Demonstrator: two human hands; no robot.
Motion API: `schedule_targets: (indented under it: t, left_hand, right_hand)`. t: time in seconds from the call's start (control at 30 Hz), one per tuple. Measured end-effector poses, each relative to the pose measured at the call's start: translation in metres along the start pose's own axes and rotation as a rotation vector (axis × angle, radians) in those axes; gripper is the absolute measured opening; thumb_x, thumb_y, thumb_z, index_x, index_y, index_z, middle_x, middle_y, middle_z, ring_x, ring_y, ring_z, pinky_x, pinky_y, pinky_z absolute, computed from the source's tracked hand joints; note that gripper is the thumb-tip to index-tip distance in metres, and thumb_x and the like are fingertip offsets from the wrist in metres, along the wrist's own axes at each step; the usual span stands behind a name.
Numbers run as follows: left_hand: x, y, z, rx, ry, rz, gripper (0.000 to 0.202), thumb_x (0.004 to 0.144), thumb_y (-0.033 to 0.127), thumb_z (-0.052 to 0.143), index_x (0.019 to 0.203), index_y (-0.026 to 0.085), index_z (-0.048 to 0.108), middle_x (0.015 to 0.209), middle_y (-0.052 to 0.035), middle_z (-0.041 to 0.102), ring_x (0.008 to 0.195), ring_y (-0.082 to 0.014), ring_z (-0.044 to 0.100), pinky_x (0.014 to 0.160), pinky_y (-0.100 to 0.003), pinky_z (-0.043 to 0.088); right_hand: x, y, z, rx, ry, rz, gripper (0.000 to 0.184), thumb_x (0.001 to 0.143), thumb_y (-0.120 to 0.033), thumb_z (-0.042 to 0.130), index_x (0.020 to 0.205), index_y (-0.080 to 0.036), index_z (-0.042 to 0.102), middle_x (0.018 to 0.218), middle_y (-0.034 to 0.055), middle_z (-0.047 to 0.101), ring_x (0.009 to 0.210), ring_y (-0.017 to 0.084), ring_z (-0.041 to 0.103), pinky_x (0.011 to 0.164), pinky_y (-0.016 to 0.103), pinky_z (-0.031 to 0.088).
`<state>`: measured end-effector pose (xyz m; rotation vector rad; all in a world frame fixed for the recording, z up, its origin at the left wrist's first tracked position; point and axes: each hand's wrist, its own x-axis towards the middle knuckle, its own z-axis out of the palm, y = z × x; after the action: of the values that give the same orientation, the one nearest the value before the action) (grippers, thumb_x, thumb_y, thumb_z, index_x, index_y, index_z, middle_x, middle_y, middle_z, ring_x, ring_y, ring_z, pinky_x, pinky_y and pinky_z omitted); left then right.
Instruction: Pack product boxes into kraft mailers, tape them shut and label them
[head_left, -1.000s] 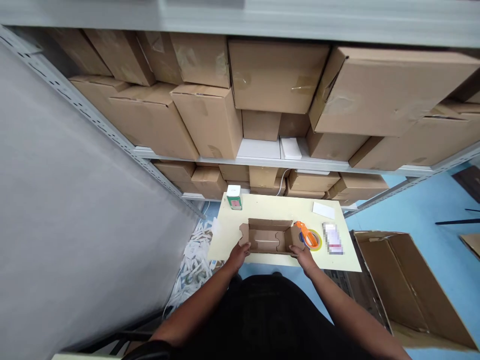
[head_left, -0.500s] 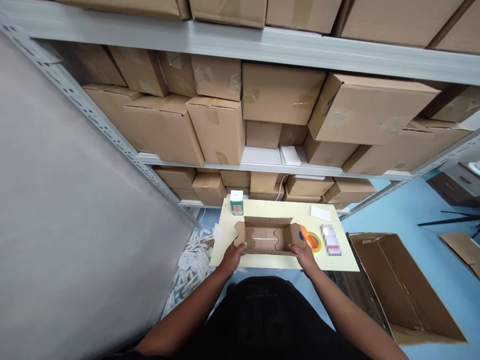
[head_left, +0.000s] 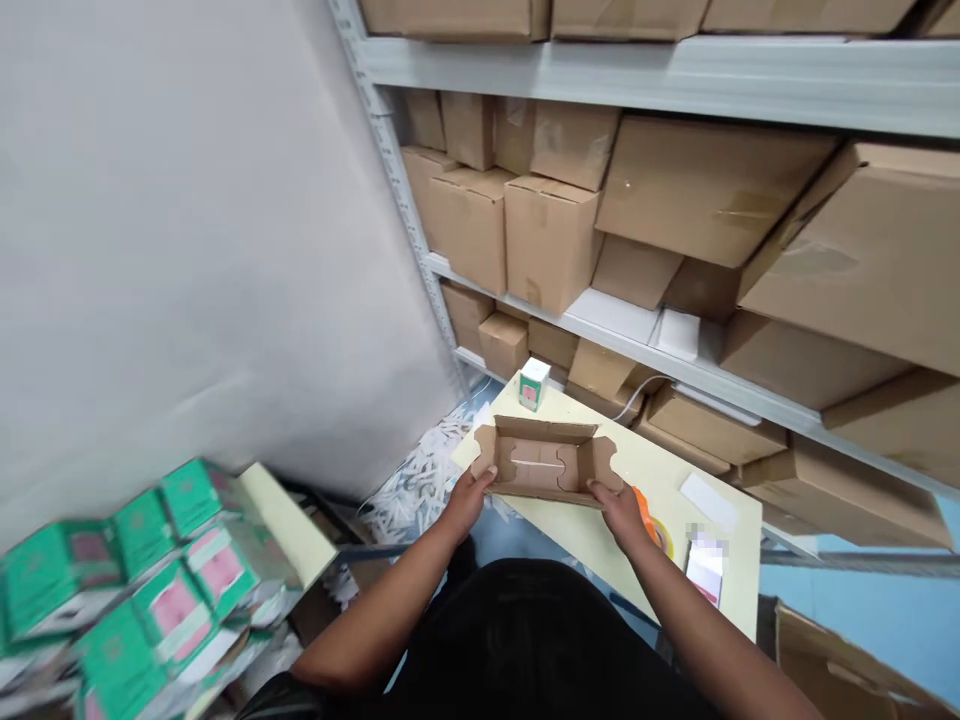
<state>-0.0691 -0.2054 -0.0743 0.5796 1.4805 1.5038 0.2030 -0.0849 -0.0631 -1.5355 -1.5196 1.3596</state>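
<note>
An open cardboard box (head_left: 536, 487), brown and tray-like with notched end flaps raised, is held level in front of me. My left hand (head_left: 466, 500) grips its near left corner, thumb over the rim. At the near right corner my right hand (head_left: 616, 508) holds it the same way. Inside, the bottom flaps meet with a narrow light gap between them. Just beyond the box, a small green and white carton (head_left: 534, 384) stands on the pale yellow table (head_left: 600, 555). An orange tape dispenser (head_left: 643, 510) with yellow tape lies by my right hand, partly hidden.
Several green cartons with pink panels (head_left: 161, 610) are stacked at the lower left. Shelves (head_left: 622, 345) full of brown boxes rise behind the table. White paper scraps (head_left: 427, 465) litter the floor by the wall. A large open carton (head_left: 840, 660) stands at the lower right.
My view has swung to the left, bringing the stacked green cartons into sight. Both hands still hold the cardboard box, which now hangs over the table's left part.
</note>
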Motion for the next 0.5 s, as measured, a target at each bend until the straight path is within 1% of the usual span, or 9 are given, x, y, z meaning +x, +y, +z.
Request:
schedule_targets:
  t: [0.1, 0.2, 0.3, 0.37, 0.5]
  left_hand:
    - [-0.030, 0.005, -0.010, 0.027, 0.089, 0.043, 0.066, 0.083, 0.059, 0.070, 0.133, 0.015, 0.066, 0.128, -0.0133, 0.073, 0.132, -0.0352, 0.059, 0.116, -0.052, 0.039]
    - [-0.063, 0.011, -0.032, 0.045, 0.194, 0.103, 0.065, 0.086, 0.061, 0.066, 0.133, 0.016, 0.066, 0.131, -0.0124, 0.072, 0.131, -0.0346, 0.059, 0.116, -0.051, 0.039]
    - [-0.101, 0.013, -0.062, 0.032, 0.335, 0.153, 0.064, 0.088, 0.064, 0.063, 0.130, 0.016, 0.068, 0.130, -0.0116, 0.072, 0.129, -0.0346, 0.060, 0.114, -0.049, 0.041]
    - [-0.130, 0.011, -0.084, -0.007, 0.428, 0.160, 0.062, 0.088, 0.065, 0.062, 0.128, 0.018, 0.069, 0.126, -0.0111, 0.074, 0.123, -0.0337, 0.063, 0.110, -0.047, 0.046]
    - [-0.198, 0.002, -0.136, -0.116, 0.578, 0.162, 0.061, 0.088, 0.068, 0.060, 0.125, 0.021, 0.070, 0.119, -0.0112, 0.075, 0.111, -0.0328, 0.069, 0.096, -0.045, 0.054]
  right_hand:
    - [0.004, -0.008, 0.009, 0.017, -0.129, -0.016, 0.045, 0.076, -0.047, 0.073, 0.110, -0.018, 0.076, 0.105, 0.0089, 0.081, 0.102, 0.032, 0.075, 0.087, 0.036, 0.058]
    - [0.004, -0.019, 0.034, 0.041, -0.276, -0.054, 0.047, 0.075, -0.048, 0.073, 0.107, -0.014, 0.076, 0.106, 0.0106, 0.081, 0.104, 0.033, 0.075, 0.088, 0.036, 0.058]
    - [-0.004, -0.033, 0.068, 0.002, -0.392, -0.092, 0.050, 0.074, -0.049, 0.074, 0.107, -0.011, 0.076, 0.106, 0.0122, 0.080, 0.104, 0.033, 0.075, 0.088, 0.037, 0.059]
    - [-0.016, -0.044, 0.094, -0.045, -0.462, -0.126, 0.049, 0.073, -0.049, 0.075, 0.104, -0.010, 0.076, 0.104, 0.0124, 0.081, 0.101, 0.033, 0.075, 0.085, 0.036, 0.059]
    - [-0.055, -0.067, 0.154, -0.160, -0.600, -0.225, 0.046, 0.073, -0.050, 0.073, 0.097, -0.011, 0.078, 0.098, 0.0117, 0.081, 0.098, 0.032, 0.076, 0.081, 0.035, 0.060]
